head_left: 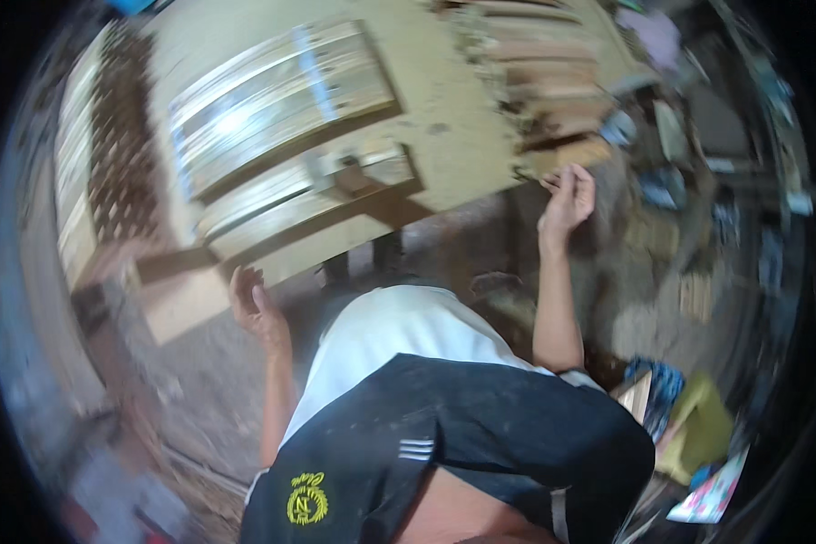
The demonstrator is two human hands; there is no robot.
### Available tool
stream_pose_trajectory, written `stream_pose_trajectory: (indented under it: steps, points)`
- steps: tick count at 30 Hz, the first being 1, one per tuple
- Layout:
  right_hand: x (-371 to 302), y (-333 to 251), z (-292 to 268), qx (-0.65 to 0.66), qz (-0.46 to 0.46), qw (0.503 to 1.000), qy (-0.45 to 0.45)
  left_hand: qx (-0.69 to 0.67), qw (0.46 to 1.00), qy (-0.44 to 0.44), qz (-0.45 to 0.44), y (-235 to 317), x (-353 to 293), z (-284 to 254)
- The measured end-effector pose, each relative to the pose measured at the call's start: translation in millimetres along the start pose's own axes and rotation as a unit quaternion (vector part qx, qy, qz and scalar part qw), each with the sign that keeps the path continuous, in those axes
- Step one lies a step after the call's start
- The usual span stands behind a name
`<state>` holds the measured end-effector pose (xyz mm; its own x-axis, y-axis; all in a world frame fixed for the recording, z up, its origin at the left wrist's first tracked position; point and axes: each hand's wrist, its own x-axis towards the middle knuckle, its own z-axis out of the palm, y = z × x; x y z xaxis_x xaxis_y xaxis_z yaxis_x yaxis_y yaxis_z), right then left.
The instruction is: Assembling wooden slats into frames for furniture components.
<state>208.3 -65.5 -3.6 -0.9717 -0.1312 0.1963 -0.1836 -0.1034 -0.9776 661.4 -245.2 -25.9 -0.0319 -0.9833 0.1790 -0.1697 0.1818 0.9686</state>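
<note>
My left hand [258, 313] is raised at the near left, its fingers loosely bent and apart, with nothing visible in it. It is just right of an open-topped pale wooden box [186, 304] at the table's corner. My right hand [568, 204] is up at the right, fingers curled loosely with gaps between them. Its fingertips are by the near end of a row of wooden pieces [558, 86]; blur hides whether they touch. Between the hands, farther off, lies a bundle of wooden slats [263, 104] with a light blue band. Shorter wooden pieces [272, 195] lie in front of it.
The tan table [449, 127] has its near edge just beyond my lap. A tall stack of wooden pieces [122, 136] borders its left side. Mixed clutter, including a blue-grey container [662, 186], crowds the right. A yellow-green cloth or bag [703, 426] lies near my right side.
</note>
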Motion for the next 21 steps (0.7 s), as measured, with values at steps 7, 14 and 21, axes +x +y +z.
stream_pose_trajectory:
  steps: [7, 14, 21]
  points:
    - [-41.3, 51.7, 127.8, -0.095, 0.164, 0.944, -0.269, 0.047, 0.965, 0.233, -0.110, -6.1, 88.9, -112.9]
    - [-39.2, 106.6, 178.6, -0.321, 0.018, 0.823, -0.468, -0.079, 0.968, -0.111, -0.211, -154.1, 191.3, -141.3]
    - [-68.5, -1.1, 216.6, -0.189, 0.060, 0.889, -0.413, -0.175, 0.937, -0.083, -0.292, -96.5, 212.8, -116.8]
